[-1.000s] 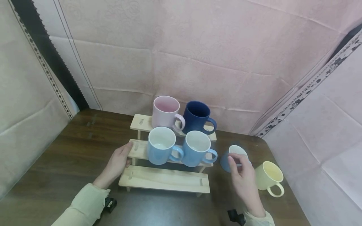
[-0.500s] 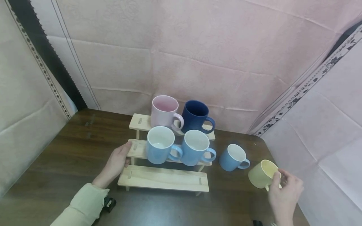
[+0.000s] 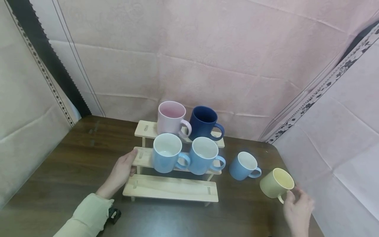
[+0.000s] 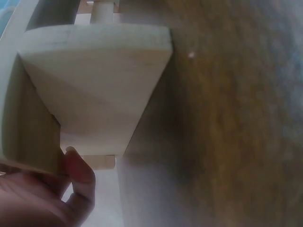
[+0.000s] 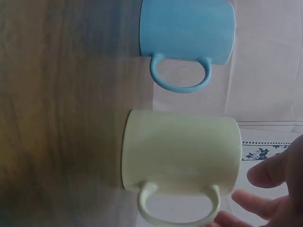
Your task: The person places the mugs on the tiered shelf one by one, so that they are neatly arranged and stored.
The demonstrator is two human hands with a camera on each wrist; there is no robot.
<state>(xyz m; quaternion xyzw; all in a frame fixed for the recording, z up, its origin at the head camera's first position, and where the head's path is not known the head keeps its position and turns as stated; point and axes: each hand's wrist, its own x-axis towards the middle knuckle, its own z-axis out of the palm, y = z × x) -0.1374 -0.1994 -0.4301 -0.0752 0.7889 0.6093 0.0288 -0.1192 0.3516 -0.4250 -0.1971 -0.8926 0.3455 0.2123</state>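
Observation:
My left hand (image 3: 119,172) grips the left end of the middle step of a three-step wooden rack (image 3: 170,187), as the left wrist view shows its fingers (image 4: 78,175) at the board's edge. At the far right, my right hand (image 3: 299,207) is beside a pale yellow mug (image 3: 270,186) standing upright on the table. In the right wrist view its thumb and fingers are spread near the mug's rim and handle, not round the handle; whether a fingertip touches is unclear. A light blue mug (image 3: 240,169) stands just left of the yellow one.
On the rack's top step stand a pink mug (image 3: 168,123) and a dark blue mug (image 3: 201,126). Two more light blue mugs, one left (image 3: 165,159) and one right (image 3: 201,161), are on the middle step. Cloth curtains (image 3: 207,65) enclose the table's back and sides.
My right hand has moved right from the light blue mug to the yellow mug, then drawn slightly back from its rim. The yellow mug has shifted a little left and turned. The left hand stays put.

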